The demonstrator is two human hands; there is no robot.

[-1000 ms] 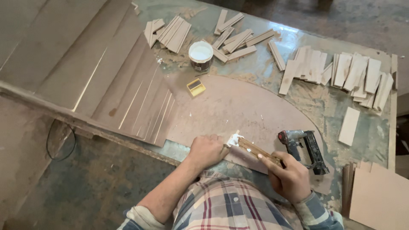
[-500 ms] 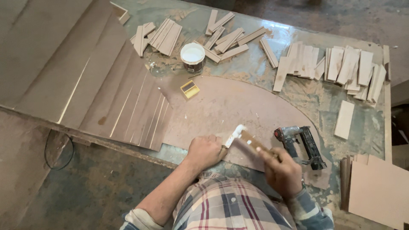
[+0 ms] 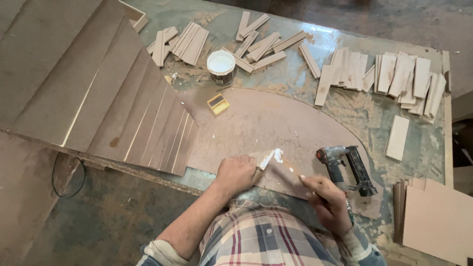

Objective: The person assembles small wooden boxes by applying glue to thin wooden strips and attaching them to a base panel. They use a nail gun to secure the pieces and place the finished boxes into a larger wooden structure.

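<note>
Left hand (image 3: pixel 237 173), lower centre of frame: fingers curled tight around a small pale wooden strip (image 3: pixel 264 160), its white-smeared edge turned up; right hand (image 3: pixel 327 202), lower right of centre: fingers pinched narrow around a slim wooden-handled glue brush (image 3: pixel 290 169); brush's long axis runs up-left from the right fingers, its white-loaded tip touching the strip just right of the left fingers; left hand nearer the strip, right hand a little apart; beneath both, a large brown curved fibreboard panel (image 3: pixel 266 123); just right, a grey pneumatic nail gun (image 3: pixel 345 167) lying on the panel; upper centre, a round white glue pot (image 3: pixel 220 65); small yellow box (image 3: pixel 218 104) below it; scattered pale wooden strips (image 3: pixel 394 74) along the top; green-stained workbench (image 3: pixel 374 118).
</note>
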